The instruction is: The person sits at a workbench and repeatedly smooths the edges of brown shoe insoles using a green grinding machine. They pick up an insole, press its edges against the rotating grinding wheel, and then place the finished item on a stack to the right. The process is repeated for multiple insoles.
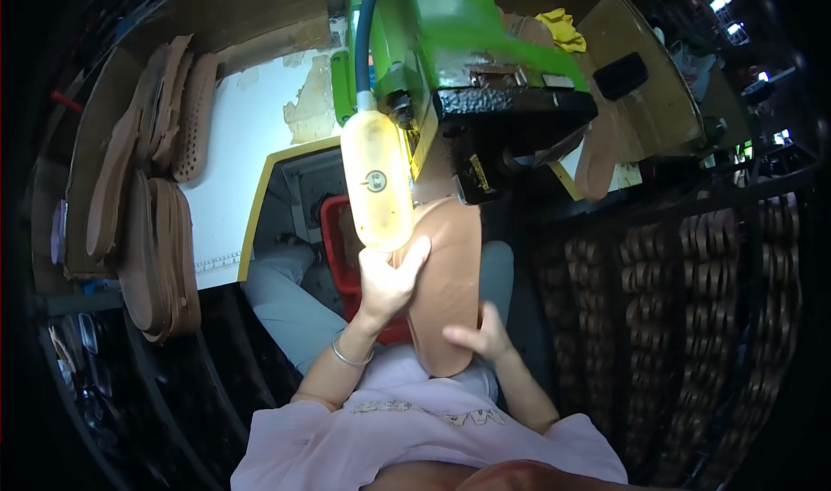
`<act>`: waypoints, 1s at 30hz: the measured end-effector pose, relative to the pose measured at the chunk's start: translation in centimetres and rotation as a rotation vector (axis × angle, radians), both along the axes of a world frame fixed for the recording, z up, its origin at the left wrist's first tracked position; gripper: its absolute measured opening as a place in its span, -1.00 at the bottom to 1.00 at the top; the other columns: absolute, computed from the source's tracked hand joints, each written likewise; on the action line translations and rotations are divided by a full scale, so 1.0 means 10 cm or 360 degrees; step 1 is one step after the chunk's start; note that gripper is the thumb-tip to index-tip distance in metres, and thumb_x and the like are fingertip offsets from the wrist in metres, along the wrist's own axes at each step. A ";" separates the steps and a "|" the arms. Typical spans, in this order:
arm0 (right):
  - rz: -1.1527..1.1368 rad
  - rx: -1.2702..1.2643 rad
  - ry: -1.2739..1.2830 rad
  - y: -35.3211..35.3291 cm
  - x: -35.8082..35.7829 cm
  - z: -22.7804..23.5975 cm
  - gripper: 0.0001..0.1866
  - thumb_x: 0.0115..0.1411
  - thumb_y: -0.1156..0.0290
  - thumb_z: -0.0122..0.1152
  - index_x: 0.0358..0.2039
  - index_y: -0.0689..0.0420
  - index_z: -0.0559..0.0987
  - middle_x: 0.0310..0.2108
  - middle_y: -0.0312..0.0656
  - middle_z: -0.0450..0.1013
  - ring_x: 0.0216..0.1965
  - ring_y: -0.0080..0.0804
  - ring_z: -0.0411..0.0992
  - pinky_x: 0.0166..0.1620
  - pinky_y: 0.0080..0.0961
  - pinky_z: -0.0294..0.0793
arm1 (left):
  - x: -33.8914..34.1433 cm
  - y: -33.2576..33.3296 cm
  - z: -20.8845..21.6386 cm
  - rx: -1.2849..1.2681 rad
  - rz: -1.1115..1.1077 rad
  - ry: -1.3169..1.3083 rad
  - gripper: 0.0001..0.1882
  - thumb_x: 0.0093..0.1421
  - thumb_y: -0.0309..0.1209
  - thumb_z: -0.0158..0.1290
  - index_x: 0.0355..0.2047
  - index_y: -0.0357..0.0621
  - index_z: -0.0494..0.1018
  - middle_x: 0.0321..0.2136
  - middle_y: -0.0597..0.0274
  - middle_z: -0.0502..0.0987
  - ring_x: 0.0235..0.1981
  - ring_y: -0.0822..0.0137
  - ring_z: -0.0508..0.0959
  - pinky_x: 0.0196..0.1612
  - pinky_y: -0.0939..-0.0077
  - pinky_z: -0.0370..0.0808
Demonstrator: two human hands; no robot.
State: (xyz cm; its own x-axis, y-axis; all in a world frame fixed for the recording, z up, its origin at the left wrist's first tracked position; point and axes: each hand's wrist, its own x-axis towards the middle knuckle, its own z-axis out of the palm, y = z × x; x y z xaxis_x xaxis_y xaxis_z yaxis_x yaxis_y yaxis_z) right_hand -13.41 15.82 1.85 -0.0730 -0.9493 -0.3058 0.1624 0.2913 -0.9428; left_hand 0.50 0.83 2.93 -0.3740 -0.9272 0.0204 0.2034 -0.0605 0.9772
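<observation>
A brown shoe sole point(448, 275) is held between my two hands, its far end up at the working head of a green machine point(467, 24). My left hand point(387, 283), with a bangle on the wrist, is closed on the sole's left edge, thumb lying on top. Low on the right edge, my right hand point(486, 337) grips the same sole, its thumb on the upper face and the other fingers mostly hidden beneath. A lit, pale yellow lamp point(376, 179) hangs beside the machine head, just beyond my left hand. The machine's black head partly hides where the sole meets it.
Several brown soles point(156, 257) are stacked on the left of the white worktop point(232, 145), some perforated. A red crate point(336, 240) stands below. To the right are a cardboard box point(671, 110), a yellow cloth point(563, 31), a black flat object point(621, 76) and racks of brown pieces point(710, 301).
</observation>
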 end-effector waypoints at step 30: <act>-0.0502 -0.0555 0.0150 -1.21 -1.35 0.35 -0.66 0.15 0.43 0.16 -0.07 0.25 0.40 -0.20 -0.22 0.43 -0.21 -0.53 0.39 -0.13 -0.62 0.35 | 0.62 -0.28 0.21 -0.0153 0.0143 -0.0052 -0.75 0.05 -0.61 0.12 -0.21 -0.39 0.48 -0.32 0.15 0.58 -0.29 0.43 0.55 -0.17 0.57 0.47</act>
State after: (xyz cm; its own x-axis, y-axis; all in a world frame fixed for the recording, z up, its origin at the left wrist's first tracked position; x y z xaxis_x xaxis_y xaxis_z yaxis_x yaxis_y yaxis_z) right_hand -26.96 3.72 5.31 -0.3861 -0.9212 0.0488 0.1011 -0.0948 -0.9904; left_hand 6.66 -1.92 5.02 -0.2916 -0.9513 0.0999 0.1716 0.0507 0.9839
